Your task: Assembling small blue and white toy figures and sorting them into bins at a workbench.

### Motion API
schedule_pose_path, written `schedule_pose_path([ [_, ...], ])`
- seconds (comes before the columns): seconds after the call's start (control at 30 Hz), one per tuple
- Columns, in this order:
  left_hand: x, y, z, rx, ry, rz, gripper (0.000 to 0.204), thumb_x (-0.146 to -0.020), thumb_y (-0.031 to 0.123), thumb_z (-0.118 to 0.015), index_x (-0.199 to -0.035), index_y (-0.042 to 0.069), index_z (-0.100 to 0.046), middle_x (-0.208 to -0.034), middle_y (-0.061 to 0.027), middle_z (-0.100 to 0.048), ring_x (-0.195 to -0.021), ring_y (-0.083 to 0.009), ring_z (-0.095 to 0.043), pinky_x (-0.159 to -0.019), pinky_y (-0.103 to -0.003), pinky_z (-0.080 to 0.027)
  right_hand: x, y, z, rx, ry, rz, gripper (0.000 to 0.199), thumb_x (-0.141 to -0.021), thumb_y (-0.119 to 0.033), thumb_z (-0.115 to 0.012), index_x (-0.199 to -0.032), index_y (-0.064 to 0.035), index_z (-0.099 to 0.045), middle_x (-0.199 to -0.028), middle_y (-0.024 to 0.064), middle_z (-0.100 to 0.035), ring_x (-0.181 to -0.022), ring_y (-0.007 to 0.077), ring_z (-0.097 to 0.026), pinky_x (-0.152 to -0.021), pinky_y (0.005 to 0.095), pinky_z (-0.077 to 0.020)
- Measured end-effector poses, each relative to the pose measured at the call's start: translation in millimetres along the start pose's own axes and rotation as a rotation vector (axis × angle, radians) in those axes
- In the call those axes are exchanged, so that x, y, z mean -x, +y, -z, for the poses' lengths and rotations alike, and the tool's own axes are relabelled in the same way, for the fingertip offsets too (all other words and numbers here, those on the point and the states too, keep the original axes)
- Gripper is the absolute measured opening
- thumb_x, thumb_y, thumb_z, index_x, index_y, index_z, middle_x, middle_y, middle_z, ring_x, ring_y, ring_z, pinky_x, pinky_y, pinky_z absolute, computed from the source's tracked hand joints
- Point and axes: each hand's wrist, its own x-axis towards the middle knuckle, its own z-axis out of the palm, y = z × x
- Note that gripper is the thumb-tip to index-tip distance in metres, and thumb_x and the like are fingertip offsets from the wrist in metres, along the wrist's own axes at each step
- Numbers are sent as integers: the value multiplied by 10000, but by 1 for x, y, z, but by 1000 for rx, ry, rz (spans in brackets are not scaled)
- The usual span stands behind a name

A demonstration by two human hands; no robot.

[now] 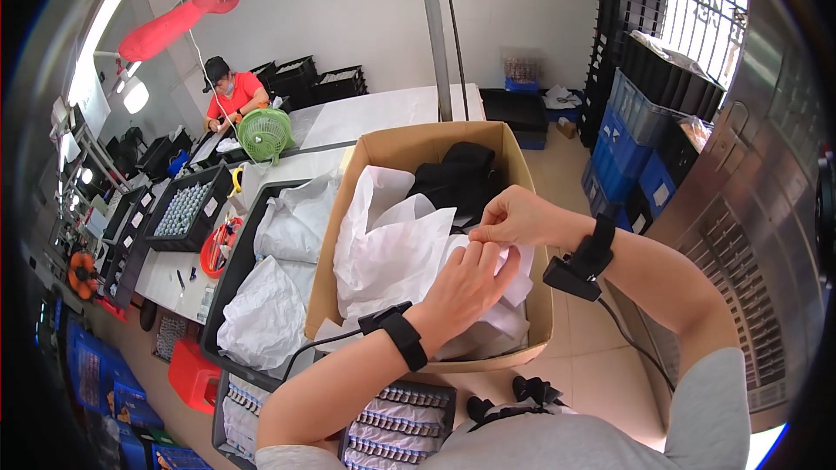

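In front of me stands an open cardboard box (359, 157) with crumpled thin white paper (392, 248) and a black cloth-like piece (457, 181) inside. Over the box's right half my two hands nearly meet. My right hand (514, 219) is closed in a pinch at the edge of the white paper. Just below it, my left hand (466, 285) has its fingers bent and closed on the same paper. Whether something small sits between the fingertips is hidden. Each wrist wears a black strap with a small cabled box.
Left of the box lies a black tray (228, 300) with white paper in it. Trays of small metallic parts (396, 426) sit below, near my body. A person (233, 96) in red works beyond a green fan (266, 133). Blue crates (623, 144) and a metal cabinet (740, 174) line the right.
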Motion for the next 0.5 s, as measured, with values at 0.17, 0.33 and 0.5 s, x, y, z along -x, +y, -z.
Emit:
schedule_pose_path([
  [0.17, 7, -9, -2, 1, 41, -172, 211, -684, 110, -575, -884, 43, -581, -798, -42, -461, -745, -180, -480, -620, -268, -386, 4, 5, 4, -174, -2, 4, 236, -737, -213, -734, -765, 9, -660, -629, 4, -584, -573, 52, -484, -509, 210, -386],
  [0.33, 23, -12, 11, 168, -16, -302, 150, -673, 108, -585, -809, 46, -595, -840, -45, -493, -747, -177, -481, -632, -275, -390, 9, 8, 20, -10, -52, 84, 272, -684, -191, -768, -817, 18, -656, -648, 6, -593, -588, 46, -497, -521, 204, -391],
  [0.5, 24, -5, 8, 379, 95, -128, 334, -684, 83, -577, -1007, 3, -547, -1000, -96, -540, -793, -206, -503, -678, -295, -407, 7, 6, 9, 328, -31, 224, 207, -700, -118, -670, -869, -3, -636, -661, 76, -599, -589, 172, -552, -579, 293, -440],
])
